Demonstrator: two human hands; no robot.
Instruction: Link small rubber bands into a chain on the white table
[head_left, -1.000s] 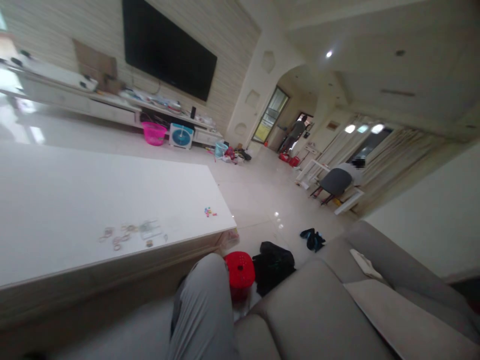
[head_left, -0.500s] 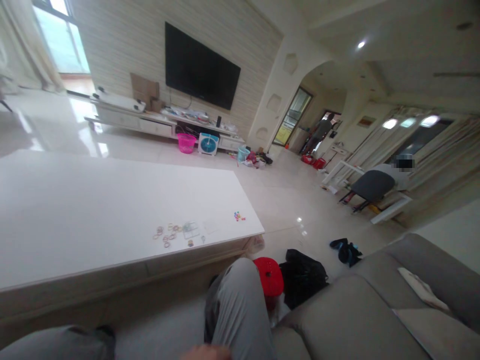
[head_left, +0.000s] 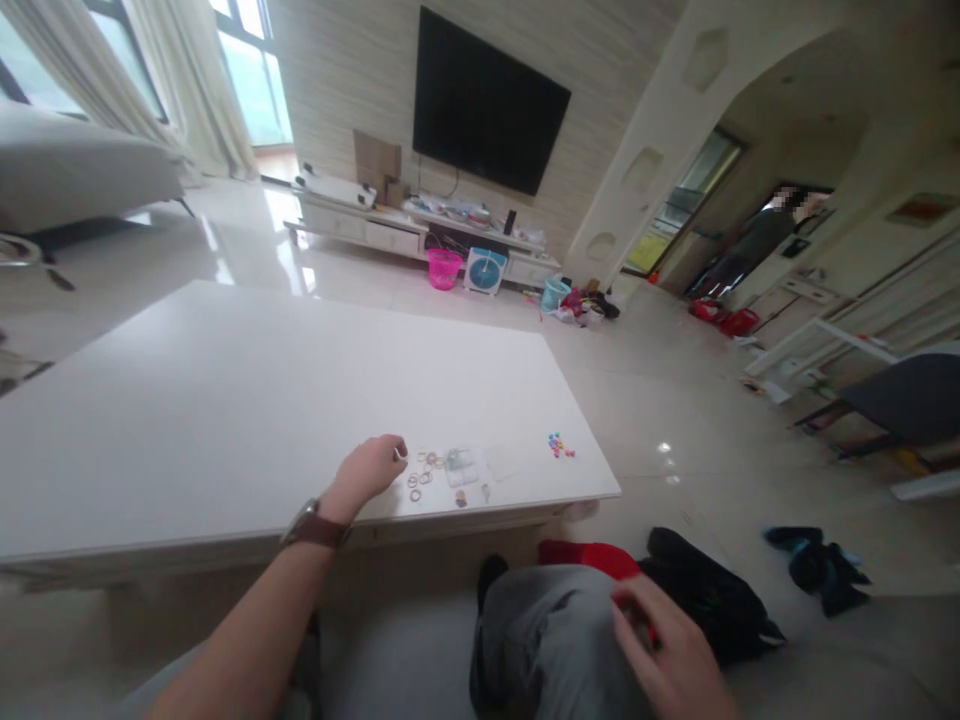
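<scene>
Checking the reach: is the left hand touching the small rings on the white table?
Cannot tell. In the head view the left hand is beside the rings, fingertips at their edge, too small to judge contact.

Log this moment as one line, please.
left hand: on white table, fingertips at small rings | right hand: resting on knee | clear packet, coloured beads: untouched

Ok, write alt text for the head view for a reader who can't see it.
A person's left hand, a watch on its wrist, reaches over a white table to small rings scattered near its edge. The right hand rests on a grey-clad knee. A wall television hangs beyond.
</scene>
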